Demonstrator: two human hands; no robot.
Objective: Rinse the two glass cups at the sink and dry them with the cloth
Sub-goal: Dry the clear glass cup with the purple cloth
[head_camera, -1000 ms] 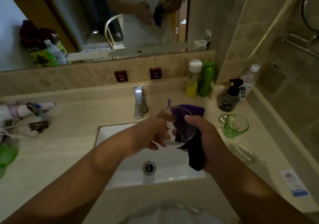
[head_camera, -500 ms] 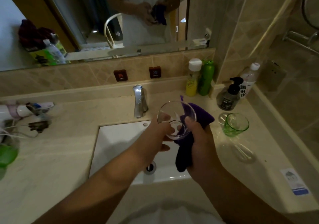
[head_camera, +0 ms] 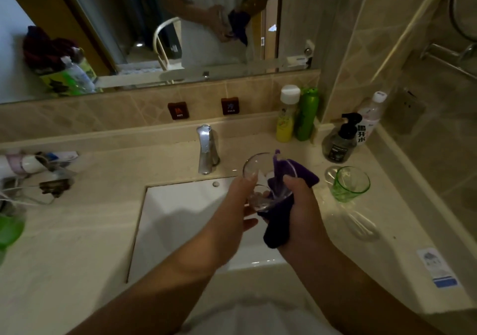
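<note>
A clear glass cup point(head_camera: 258, 172) is held tilted over the right side of the white sink point(head_camera: 180, 218), mouth toward me. My left hand point(head_camera: 240, 200) grips its left wall and base. My right hand point(head_camera: 300, 205) holds a dark purple cloth point(head_camera: 277, 229) against the cup's right side, thumb over the rim; part of the cloth is tucked inside the cup and the rest hangs below my palm. A green glass cup point(head_camera: 349, 183) stands upright on the counter to the right, apart from both hands.
A chrome tap point(head_camera: 206, 149) stands behind the basin. Yellow and green bottles point(head_camera: 296, 115), a dark pump bottle point(head_camera: 340, 138) and a white-capped bottle point(head_camera: 371, 115) crowd the back right corner. Cables and a hair dryer point(head_camera: 33, 169) lie on the left counter point(head_camera: 77, 231).
The cloth has shifted around the cup's right side and its corner now goes into the cup. Both hands and the cup stay over the basin's right part.
</note>
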